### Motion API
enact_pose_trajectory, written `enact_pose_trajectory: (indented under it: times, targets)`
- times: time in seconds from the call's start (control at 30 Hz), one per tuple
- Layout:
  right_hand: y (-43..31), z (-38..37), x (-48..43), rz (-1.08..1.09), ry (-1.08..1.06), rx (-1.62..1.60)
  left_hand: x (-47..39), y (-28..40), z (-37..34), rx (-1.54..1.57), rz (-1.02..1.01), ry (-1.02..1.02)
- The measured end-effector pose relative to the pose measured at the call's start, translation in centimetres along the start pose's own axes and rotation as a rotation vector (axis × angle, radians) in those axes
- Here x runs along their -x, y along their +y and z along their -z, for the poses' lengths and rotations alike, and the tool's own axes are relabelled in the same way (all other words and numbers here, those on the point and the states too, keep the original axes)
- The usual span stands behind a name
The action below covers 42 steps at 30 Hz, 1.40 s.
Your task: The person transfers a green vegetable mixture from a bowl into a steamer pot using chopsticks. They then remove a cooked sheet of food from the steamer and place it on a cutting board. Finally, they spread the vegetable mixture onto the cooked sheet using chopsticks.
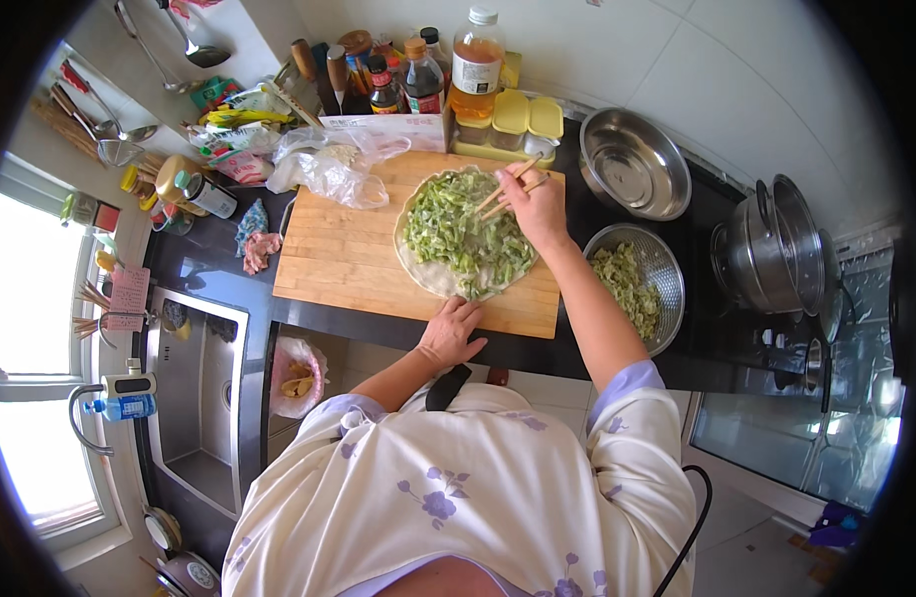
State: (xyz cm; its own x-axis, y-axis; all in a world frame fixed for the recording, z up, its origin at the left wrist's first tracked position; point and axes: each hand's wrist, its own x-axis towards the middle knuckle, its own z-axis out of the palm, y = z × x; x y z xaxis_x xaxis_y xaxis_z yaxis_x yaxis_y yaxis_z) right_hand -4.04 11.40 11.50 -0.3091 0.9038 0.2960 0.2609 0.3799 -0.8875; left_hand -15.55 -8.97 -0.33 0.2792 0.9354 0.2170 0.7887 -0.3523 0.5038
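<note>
My right hand (536,209) grips a pair of wooden chopsticks (503,192), their tips in the chopped green vegetable filling (450,224). Beneath the filling lies a round, thin sheet of dough (421,274), its pale rim showing and a bare patch at the lower middle. The dough rests on a wooden cutting board (339,254). My left hand (452,328) lies at the board's front edge, fingertips close to the dough's near rim; whether they touch it I cannot tell. Right of the board, a perforated metal colander (670,280) holds more green filling.
Behind the colander stands a steel bowl (626,168); a steel pot (764,254) is farther right. Clear plastic bags (331,168) lie on the board's back left. Seasoning boxes (510,119) and bottles (424,82) line the wall. A sink (197,425) is at left.
</note>
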Motion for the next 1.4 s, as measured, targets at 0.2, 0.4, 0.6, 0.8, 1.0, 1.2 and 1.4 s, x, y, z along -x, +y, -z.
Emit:
enact_pose_trajectory:
  times: [0.2,0.4,0.6,0.8,1.0,1.2,1.4]
  targets:
    - [-3.4,2.2,1.1,-0.076,0.025,-0.077,0.1,-0.6,0.3,0.068,-0.029,0.029]
    - [-5.0,3.9,1.4,-0.048,0.078,-0.192,0.1,-1.1,0.8,0.143,-0.051,0.052]
    - [-5.3,5.5,7.4,-0.052,-0.098,-0.158,0.4,-1.4,1.4,0.112,-0.036,0.115]
    - [-2.2,4.1,10.4,-0.201,-0.163,-0.216,0.6,-1.5,1.3,0.053,-0.055,0.153]
    - [-1.0,3.7,8.5,-0.103,-0.115,-0.051,0.5,-2.0,0.9,0.076,-0.020,0.142]
    - [-2.5,3.9,9.3,-0.156,-0.101,-0.203,0.7,-1.9,0.8,0.093,0.003,0.130]
    - [-0.7,2.6,10.2,-0.156,-0.143,-0.206,0.8,-2.1,0.9,0.100,-0.007,0.148]
